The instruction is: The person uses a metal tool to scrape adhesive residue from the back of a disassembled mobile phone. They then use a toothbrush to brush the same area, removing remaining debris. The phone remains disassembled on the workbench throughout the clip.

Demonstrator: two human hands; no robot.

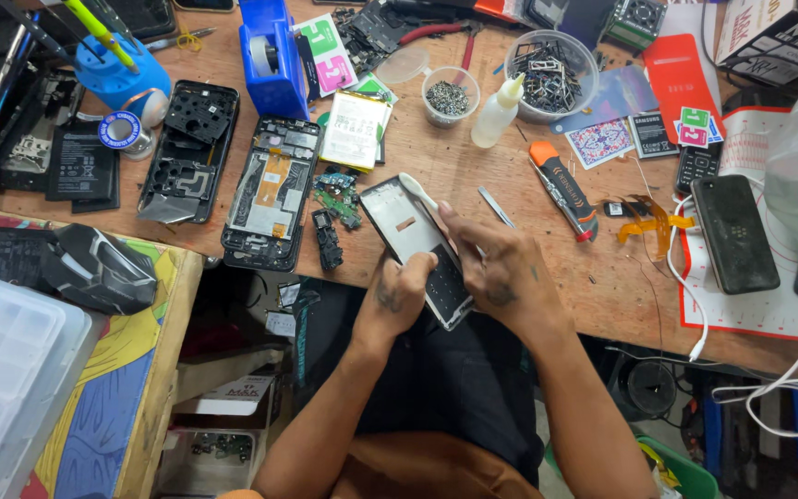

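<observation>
At the bench's near edge, left hand fingers pinching the phone frame's lower end, long axis slanting away-left; right hand fingers gripping white toothbrush above it.

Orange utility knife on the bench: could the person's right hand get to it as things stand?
Probably yes. The orange utility knife lies on bare wood just beyond the right hand, with only a thin metal tool between them. But that hand is holding a white brush over the phone frame.
</observation>
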